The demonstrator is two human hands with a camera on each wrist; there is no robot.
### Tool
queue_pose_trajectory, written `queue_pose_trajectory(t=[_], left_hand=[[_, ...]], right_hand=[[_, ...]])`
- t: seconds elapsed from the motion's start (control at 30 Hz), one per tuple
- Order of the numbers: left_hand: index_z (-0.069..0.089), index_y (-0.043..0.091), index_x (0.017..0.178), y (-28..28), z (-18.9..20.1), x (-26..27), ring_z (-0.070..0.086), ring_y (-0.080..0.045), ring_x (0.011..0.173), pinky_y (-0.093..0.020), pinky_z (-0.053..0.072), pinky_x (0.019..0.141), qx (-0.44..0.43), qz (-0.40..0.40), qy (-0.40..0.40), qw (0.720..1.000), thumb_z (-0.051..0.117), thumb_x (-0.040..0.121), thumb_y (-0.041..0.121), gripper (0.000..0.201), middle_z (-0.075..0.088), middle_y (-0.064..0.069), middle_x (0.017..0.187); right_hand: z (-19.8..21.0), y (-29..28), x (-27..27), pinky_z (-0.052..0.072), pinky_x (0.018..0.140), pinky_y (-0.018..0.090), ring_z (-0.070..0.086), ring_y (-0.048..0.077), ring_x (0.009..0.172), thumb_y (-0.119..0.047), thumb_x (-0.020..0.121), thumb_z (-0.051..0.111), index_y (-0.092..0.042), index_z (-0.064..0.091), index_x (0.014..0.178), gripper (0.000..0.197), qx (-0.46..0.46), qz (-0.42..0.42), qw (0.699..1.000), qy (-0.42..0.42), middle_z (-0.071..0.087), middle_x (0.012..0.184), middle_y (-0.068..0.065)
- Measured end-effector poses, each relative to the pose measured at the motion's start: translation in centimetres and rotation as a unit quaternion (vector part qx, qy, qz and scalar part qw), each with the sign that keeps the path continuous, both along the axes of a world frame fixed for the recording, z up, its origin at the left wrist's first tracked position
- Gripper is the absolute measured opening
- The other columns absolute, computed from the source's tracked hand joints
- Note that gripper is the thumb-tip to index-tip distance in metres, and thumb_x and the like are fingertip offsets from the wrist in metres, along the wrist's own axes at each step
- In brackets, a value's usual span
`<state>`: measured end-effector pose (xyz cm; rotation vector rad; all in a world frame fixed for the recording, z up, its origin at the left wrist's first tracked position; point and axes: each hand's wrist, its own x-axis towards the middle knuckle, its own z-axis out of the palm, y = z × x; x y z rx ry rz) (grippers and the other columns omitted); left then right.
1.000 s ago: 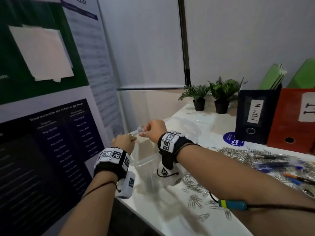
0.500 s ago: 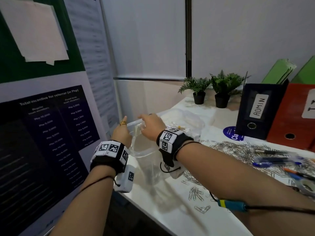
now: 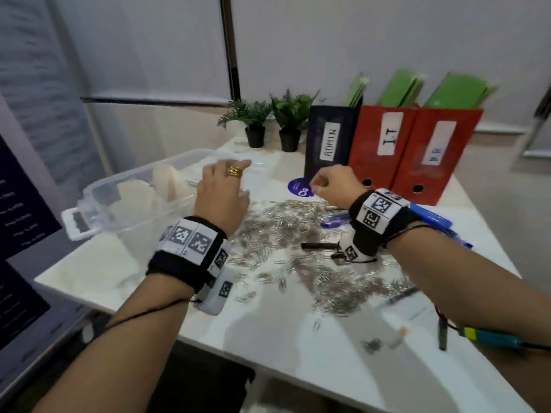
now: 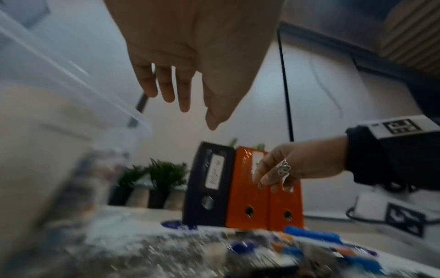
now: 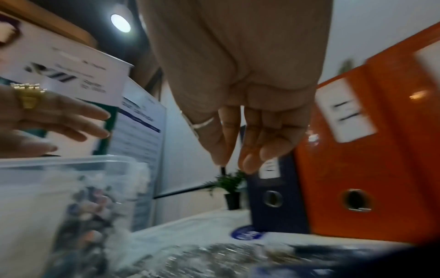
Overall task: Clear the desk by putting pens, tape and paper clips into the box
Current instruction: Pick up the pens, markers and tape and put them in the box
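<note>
Clearly the clearing has barely begun: the clear plastic box (image 3: 134, 189) sits open at the left end of the white desk (image 3: 283, 347), and almost everything meant for it is still outside. A broad spread of paper clips (image 3: 298, 257) covers the middle of the desk, starting right beside the box wall and running toward the right edge. Several blue pens (image 3: 335, 220) lie among and behind the clips, under the right forearm, with a dark pen or cap (image 3: 317, 245) nearer the centre. Tape cannot be made out with any certainty; the frames are blurred.

The left hand (image 3: 222, 195) hovers above the near right corner of the box, fingers spread and relaxed, gripping nothing; the left wrist view shows the palm bare. The right hand (image 3: 334, 186) hangs over the far side of the clip pile with its fingers curled downward and fingertips drawn close together. Whether it has anything pinched I cannot tell; the right wrist view shows only a small dark tip by a fingertip.

The main risk is scatter. Loose clips are light and slide on this smooth top, so a quick sweep or a wrist band dragging through the pile could push them off the front edge. The box looks light, so scooping against its wall with the left hand off it could shove it toward the left edge. The 3 binders (image 3: 384, 153) and 2 small plants (image 3: 271, 120) behind leave little room for a wide reach.
</note>
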<state>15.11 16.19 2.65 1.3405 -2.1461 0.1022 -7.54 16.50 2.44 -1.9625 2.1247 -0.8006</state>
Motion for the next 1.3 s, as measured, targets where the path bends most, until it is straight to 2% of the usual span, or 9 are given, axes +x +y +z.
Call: queue_pose_trajectory(t=[0.1, 0.23, 0.33, 0.5, 0.7, 1.0, 1.1, 1.17, 1.3], left_hand=[[0.029, 0.027, 0.144, 1.3, -2.4, -6.0, 0.030, -0.023, 0.132, -0.041, 0.031, 0.106, 0.081, -0.053, -0.084, 0.992, 0.053, 0.092, 0.025, 0.057, 0.035, -0.003, 0.143], [0.041, 0.022, 0.140, 1.0, -5.5, -12.1, 0.032, -0.028, 0.132, -0.042, 0.034, 0.108, 0.151, -0.129, -0.221, 0.955, 0.052, 0.092, 0.022, 0.049, 0.038, -0.008, 0.140], [0.043, 0.020, 0.138, -0.1, -5.9, -15.0, 0.033, -0.032, 0.132, -0.045, 0.036, 0.107, 0.196, -0.085, -0.248, 0.945, 0.050, 0.092, 0.014, 0.047, 0.038, -0.011, 0.137], [0.052, 0.010, 0.130, -2.9, -6.2, -15.6, 0.049, -0.031, 0.121, -0.040, 0.044, 0.099, 0.218, 0.020, -0.290, 0.932, 0.053, 0.092, 0.018, 0.039, 0.046, -0.013, 0.133], [0.059, 0.019, 0.079, -6.4, -8.7, -15.2, 0.066, -0.026, 0.080, -0.038, 0.057, 0.076, 0.287, 0.024, -0.241, 0.927, 0.066, 0.069, 0.022, 0.013, 0.067, -0.004, 0.092], [0.059, 0.007, 0.120, -5.3, -7.5, -15.3, 0.061, -0.027, 0.106, -0.032, 0.052, 0.090, 0.227, -0.009, -0.177, 0.958, 0.057, 0.088, 0.010, 0.032, 0.062, -0.012, 0.118], [0.056, 0.008, 0.123, -5.6, -4.8, -14.3, 0.057, -0.025, 0.113, -0.030, 0.046, 0.095, 0.168, -0.032, -0.085, 0.982, 0.057, 0.089, 0.009, 0.034, 0.060, -0.012, 0.123], [0.057, 0.009, 0.117, -5.7, -2.5, -12.7, 0.056, -0.026, 0.112, -0.030, 0.043, 0.094, 0.116, -0.020, -0.019, 0.993, 0.058, 0.088, 0.009, 0.030, 0.059, -0.011, 0.121], [0.056, 0.006, 0.108, -6.1, 2.3, -7.0, 0.055, -0.029, 0.106, -0.031, 0.042, 0.088, 0.030, 0.034, 0.085, 0.995, 0.056, 0.085, 0.009, 0.023, 0.058, -0.012, 0.114]], right_hand=[[-1.2, 2.6, -6.4, 0.043, 0.084, 0.022, 0.060, 0.023, 0.108, -0.010, 0.088, 0.058, -0.010, 0.072, 0.100, 0.019, 0.118, -0.053, 0.990, 0.064, 0.068, 0.113, 0.009], [-3.4, 4.4, -10.1, 0.049, 0.083, 0.024, 0.063, 0.022, 0.105, -0.011, 0.084, 0.061, -0.007, 0.074, 0.096, 0.018, 0.221, -0.072, 0.964, 0.132, 0.071, 0.109, 0.009], [-4.7, 4.7, -10.6, 0.055, 0.082, 0.032, 0.066, 0.025, 0.096, -0.023, 0.083, 0.064, -0.004, 0.073, 0.099, 0.026, 0.242, -0.076, 0.955, 0.156, 0.071, 0.104, 0.012], [-5.6, 4.1, -9.8, 0.036, 0.053, 0.020, 0.044, 0.015, 0.054, -0.033, 0.085, 0.059, -0.003, 0.069, 0.077, 0.033, 0.264, -0.068, 0.943, 0.194, 0.057, 0.065, 0.006], [-5.8, 3.5, -9.6, 0.039, 0.052, 0.022, 0.048, 0.015, 0.059, -0.050, 0.085, 0.058, -0.009, 0.054, 0.069, 0.044, 0.241, -0.071, 0.951, 0.180, 0.050, 0.064, 0.001], [-4.6, 3.3, -8.6, 0.039, 0.048, 0.022, 0.049, 0.016, 0.058, -0.027, 0.083, 0.064, -0.008, 0.049, 0.059, 0.034, 0.235, -0.078, 0.957, 0.149, 0.046, 0.057, 0.002], [-2.5, 3.0, -8.0, 0.054, 0.075, 0.030, 0.064, 0.022, 0.088, -0.021, 0.089, 0.059, 0.004, 0.068, 0.084, 0.026, 0.195, -0.051, 0.976, 0.083, 0.068, 0.089, 0.013], [-0.6, 2.5, -6.8, 0.050, 0.091, 0.029, 0.062, 0.025, 0.104, -0.023, 0.092, 0.056, 0.003, 0.070, 0.101, 0.031, 0.145, -0.024, 0.987, 0.060, 0.068, 0.107, 0.014], [2.5, -0.5, -1.5, 0.033, 0.073, 0.020, 0.051, 0.015, 0.085, -0.027, 0.093, 0.055, -0.001, 0.069, 0.090, 0.029, 0.037, 0.042, 0.998, 0.004, 0.060, 0.085, 0.011]])
